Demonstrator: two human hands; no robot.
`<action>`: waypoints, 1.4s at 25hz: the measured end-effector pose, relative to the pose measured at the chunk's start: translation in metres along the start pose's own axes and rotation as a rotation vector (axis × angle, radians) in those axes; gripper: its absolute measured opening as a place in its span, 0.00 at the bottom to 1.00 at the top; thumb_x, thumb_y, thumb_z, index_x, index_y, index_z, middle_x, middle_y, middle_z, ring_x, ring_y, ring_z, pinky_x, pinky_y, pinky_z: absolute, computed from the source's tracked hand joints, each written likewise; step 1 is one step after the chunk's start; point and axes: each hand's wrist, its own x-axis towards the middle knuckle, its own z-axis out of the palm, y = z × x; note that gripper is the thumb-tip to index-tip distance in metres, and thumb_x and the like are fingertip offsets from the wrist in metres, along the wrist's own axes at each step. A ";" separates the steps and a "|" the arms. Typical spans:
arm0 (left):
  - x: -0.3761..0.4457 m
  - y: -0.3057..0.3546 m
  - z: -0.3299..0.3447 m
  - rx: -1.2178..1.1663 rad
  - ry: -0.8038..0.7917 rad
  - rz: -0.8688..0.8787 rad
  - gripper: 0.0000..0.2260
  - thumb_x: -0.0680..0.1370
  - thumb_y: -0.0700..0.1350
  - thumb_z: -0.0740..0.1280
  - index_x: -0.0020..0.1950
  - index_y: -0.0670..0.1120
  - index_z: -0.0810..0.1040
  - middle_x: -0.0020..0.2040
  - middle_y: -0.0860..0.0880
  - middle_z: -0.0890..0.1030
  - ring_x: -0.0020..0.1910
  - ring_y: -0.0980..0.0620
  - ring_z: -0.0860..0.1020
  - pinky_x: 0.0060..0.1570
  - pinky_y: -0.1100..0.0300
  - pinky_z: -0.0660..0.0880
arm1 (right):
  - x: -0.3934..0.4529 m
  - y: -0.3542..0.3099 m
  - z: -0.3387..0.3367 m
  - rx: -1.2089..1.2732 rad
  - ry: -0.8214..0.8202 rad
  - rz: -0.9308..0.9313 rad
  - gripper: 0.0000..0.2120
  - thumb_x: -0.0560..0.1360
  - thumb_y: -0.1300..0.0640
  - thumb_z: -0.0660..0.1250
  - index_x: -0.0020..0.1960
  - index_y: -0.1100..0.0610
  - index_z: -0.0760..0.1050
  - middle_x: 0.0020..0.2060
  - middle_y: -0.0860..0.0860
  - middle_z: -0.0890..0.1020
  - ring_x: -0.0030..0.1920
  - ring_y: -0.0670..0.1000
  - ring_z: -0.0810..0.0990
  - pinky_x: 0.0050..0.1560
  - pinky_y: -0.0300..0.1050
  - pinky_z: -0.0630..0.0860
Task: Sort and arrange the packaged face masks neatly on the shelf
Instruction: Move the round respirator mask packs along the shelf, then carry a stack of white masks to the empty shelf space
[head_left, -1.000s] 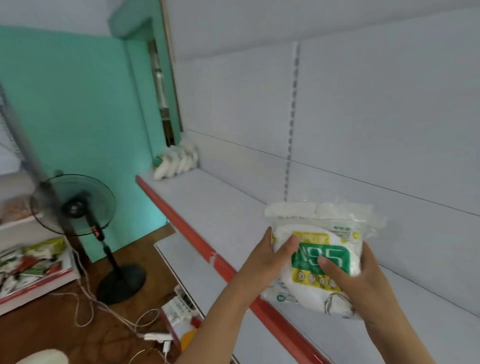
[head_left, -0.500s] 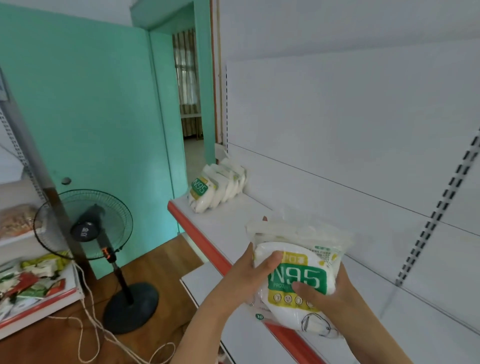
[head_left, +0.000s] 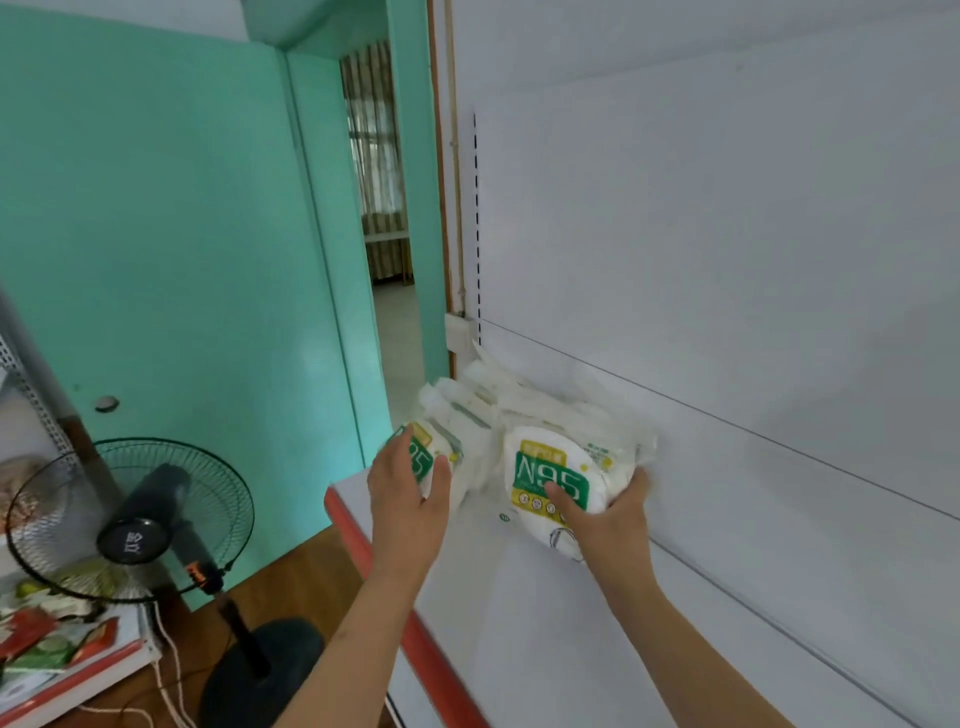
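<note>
A white shelf (head_left: 498, 613) with a red front edge carries a row of white N95 mask packs (head_left: 467, 410) standing at its far left end. My right hand (head_left: 608, 514) grips a white pack with a green N95 label (head_left: 550, 473) by its lower right corner, holding it against the right side of that row. My left hand (head_left: 410, 493) lies flat against the front pack of the row (head_left: 431, 452), fingers straight, covering part of its green label. The packs behind the front ones are mostly hidden.
A black standing fan (head_left: 140, 525) stands on the wooden floor left of the shelf, with cables near its base. A second rack with colourful packets (head_left: 57, 644) is at the lower left. Green walls and an open doorway (head_left: 384, 208) lie beyond the shelf's end.
I have moved toward the shelf's far end. My left hand let go of the held pack and now presses the front of the row; my right hand brought the pack beside the row.
</note>
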 end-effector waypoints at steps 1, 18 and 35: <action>0.022 -0.013 0.007 0.036 -0.029 -0.013 0.27 0.84 0.55 0.58 0.81 0.51 0.55 0.80 0.48 0.59 0.80 0.49 0.54 0.75 0.68 0.42 | 0.014 0.013 0.011 -0.025 0.026 0.005 0.46 0.58 0.41 0.83 0.66 0.49 0.62 0.60 0.48 0.77 0.59 0.49 0.80 0.55 0.52 0.81; 0.057 -0.069 0.015 0.146 -0.086 -0.010 0.37 0.78 0.68 0.49 0.82 0.51 0.53 0.83 0.44 0.50 0.82 0.42 0.48 0.76 0.36 0.52 | -0.012 -0.008 0.040 -0.230 0.393 0.177 0.55 0.64 0.26 0.67 0.80 0.53 0.51 0.77 0.54 0.63 0.76 0.57 0.62 0.74 0.60 0.63; -0.299 0.125 0.085 -0.257 -1.064 0.850 0.38 0.72 0.70 0.37 0.81 0.59 0.44 0.83 0.57 0.48 0.81 0.56 0.50 0.73 0.64 0.47 | -0.262 -0.091 -0.253 -0.582 1.031 0.009 0.42 0.71 0.29 0.54 0.79 0.49 0.56 0.77 0.46 0.63 0.77 0.47 0.60 0.75 0.46 0.58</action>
